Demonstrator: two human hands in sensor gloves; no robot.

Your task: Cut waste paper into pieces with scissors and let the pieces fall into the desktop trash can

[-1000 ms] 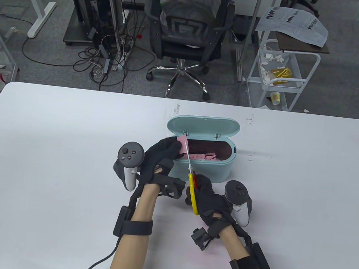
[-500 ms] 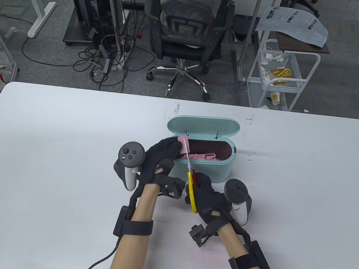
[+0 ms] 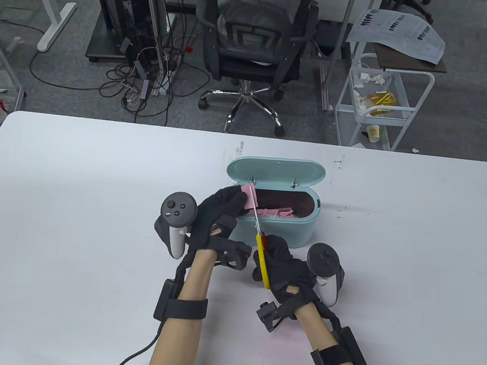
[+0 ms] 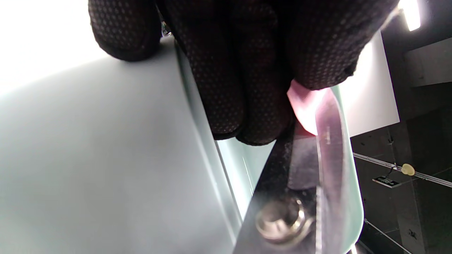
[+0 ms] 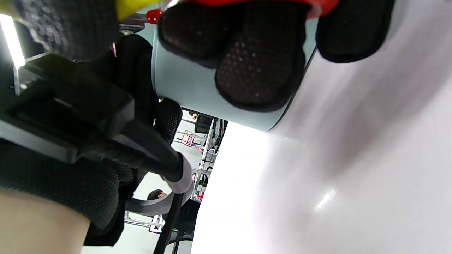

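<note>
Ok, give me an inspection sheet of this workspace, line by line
Surface: white table, a few small specks near the far edge.
Job's things: open teal trash can with pink pieces inside; pink paper over its left end; scissors with blades at the paper.
Clutter: nothing seen on the table.
Grippers: left hand pinches the paper; right hand grips the scissors' handles.
Cables: one trails from each forearm.
Surroundings: office chair, white cart, tangled floor cables.
</note>
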